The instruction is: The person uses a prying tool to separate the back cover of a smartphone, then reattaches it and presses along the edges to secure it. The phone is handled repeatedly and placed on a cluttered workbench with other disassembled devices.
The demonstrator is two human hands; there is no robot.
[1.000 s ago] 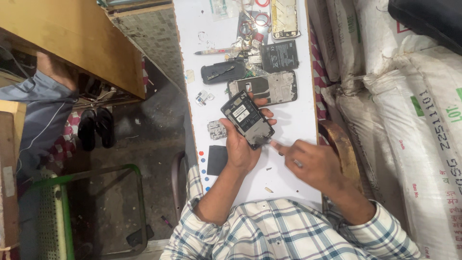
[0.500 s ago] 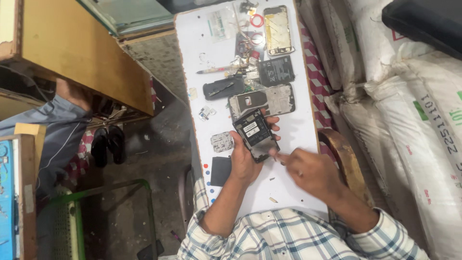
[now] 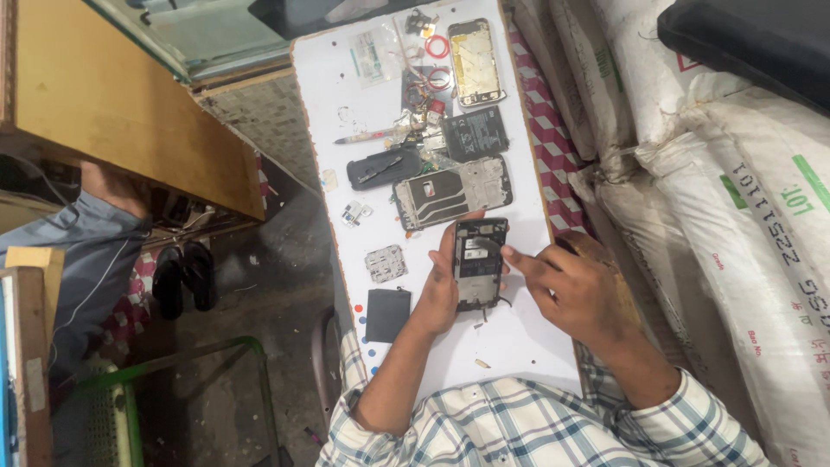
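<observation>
While left hand [image 3: 439, 290] grips opened phone [image 3: 480, 262] from its left side, thumb over top edge, right hand [image 3: 577, 292] sits at phone's right edge, index fingertip [image 3: 507, 252] touching it, other fingers loosely curled, holding nothing far as I can see. Phone held just above white board [image 3: 519, 346], mid-right area, internals facing up. Just beyond it: phone frame [image 3: 452, 191], black cover [image 3: 383, 168], battery [image 3: 475, 133]. Gold back shell [image 3: 476, 62] near far edge. Dark flat square [image 3: 386, 315] by board's left edge, small metal plate [image 3: 385, 263] just beyond.
</observation>
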